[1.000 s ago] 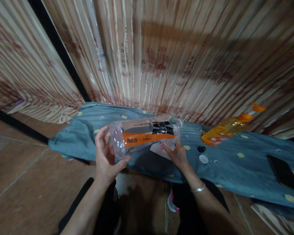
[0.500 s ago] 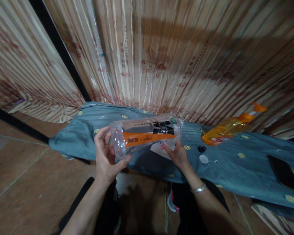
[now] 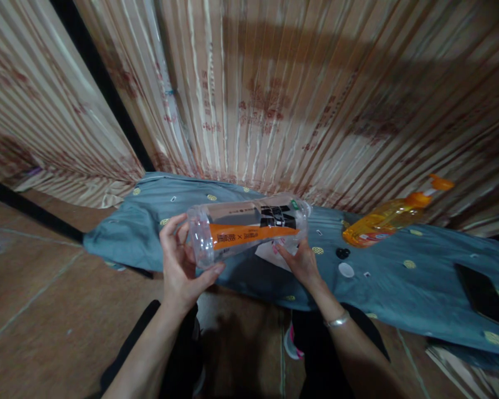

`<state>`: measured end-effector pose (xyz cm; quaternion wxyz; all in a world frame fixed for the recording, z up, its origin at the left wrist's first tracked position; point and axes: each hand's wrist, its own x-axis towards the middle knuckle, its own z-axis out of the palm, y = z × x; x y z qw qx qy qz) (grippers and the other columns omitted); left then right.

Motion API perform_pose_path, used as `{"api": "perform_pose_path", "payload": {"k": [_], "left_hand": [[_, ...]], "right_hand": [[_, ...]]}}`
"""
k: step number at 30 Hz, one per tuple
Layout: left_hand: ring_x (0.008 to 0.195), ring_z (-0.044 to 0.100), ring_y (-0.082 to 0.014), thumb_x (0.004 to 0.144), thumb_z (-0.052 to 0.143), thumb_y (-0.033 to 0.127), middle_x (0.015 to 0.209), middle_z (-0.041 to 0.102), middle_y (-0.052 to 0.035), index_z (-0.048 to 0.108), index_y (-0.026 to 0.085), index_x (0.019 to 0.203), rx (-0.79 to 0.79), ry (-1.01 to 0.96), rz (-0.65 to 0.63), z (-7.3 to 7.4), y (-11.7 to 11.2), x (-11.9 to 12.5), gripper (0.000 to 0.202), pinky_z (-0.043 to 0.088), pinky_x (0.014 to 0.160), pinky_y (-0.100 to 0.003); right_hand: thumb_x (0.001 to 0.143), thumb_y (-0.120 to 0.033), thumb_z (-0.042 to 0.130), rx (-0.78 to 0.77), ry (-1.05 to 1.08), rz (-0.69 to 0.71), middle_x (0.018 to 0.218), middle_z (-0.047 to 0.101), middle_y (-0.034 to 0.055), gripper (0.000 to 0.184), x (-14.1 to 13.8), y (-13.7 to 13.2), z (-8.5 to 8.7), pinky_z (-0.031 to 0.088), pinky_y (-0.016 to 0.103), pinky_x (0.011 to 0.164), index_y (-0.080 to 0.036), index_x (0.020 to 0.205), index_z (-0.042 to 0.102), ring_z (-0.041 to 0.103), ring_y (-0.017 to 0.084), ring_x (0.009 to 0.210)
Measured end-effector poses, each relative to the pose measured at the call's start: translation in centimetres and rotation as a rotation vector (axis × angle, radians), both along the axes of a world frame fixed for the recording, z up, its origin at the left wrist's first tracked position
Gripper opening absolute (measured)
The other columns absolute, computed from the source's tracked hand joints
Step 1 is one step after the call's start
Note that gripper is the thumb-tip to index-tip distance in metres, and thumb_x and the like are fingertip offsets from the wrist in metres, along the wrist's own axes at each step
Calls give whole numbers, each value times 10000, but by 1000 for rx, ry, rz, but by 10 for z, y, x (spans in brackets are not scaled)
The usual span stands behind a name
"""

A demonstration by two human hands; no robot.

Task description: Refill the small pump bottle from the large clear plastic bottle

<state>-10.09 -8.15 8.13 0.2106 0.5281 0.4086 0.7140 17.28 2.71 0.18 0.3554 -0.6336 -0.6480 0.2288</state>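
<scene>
Two hands are clamped on one clear bottle (image 3: 241, 219), held sideways above the near part of the cloth-covered table (image 3: 399, 288). The left hand (image 3: 181, 274) grips its base, thumb on the near side and fingertips partly hidden behind the plastic; the right hand (image 3: 303, 263) holds it near the neck end, most of its fingers out of sight beneath. Whether a cap sits on the neck I cannot tell. A white sheet-like piece (image 3: 270, 255) shows below the bottle, largely covered by it and the right hand, so its shape is hard to make out.

Left of the bottle, the patterned cloth runs to the table's end; on the near side, the table edge drops off just below the bottle, with brown floor (image 3: 33, 288) beyond. Behind the bottle, a striped curtain (image 3: 266, 72) closes off the far edge, leaving only a narrow strip of cloth between.

Right of the bottle are four things: one amber pump bottle (image 3: 370, 227), one small black object (image 3: 343, 253) too indistinct to name, one white disc (image 3: 346, 270) just beside it, and, farthest off, one dark phone-like slab (image 3: 482, 293). Two black poles (image 3: 103, 83) slant in left of the bottle, both cut off by the frame.
</scene>
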Motion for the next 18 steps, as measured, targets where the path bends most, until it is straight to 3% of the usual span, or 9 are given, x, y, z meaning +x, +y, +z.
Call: {"api": "perform_pose_path", "payload": {"k": [5, 13, 18], "left_hand": [[1168, 722, -357, 595, 1052, 607, 1360, 623, -97, 488, 368, 1470, -12, -3, -9, -1, 0, -1, 1068, 706, 767, -437], [1118, 746, -318, 595, 1052, 608, 1316, 623, -92, 513, 339, 1451, 23, 4, 26, 0, 1, 3, 1047, 691, 693, -349], [1089, 752, -326, 603, 1029, 648, 1305, 631, -94, 538, 341, 1455, 33, 7, 59, -2, 2, 3, 1030, 691, 675, -362]], "right_hand": [[797, -501, 780, -53, 23, -2, 1093, 820, 177, 548, 0, 0, 3, 640, 578, 918, -203, 1232, 632, 804, 437, 1048], [797, -530, 792, -54, 32, -16, 1077, 825, 161, 528, 0, -1, 1, 646, 561, 901, -228, 1199, 630, 805, 428, 1039], [807, -583, 760, 21, -5, 14, 1098, 828, 181, 625, 1, 0, -3, 647, 549, 882, -182, 1266, 621, 815, 423, 1018]]}}
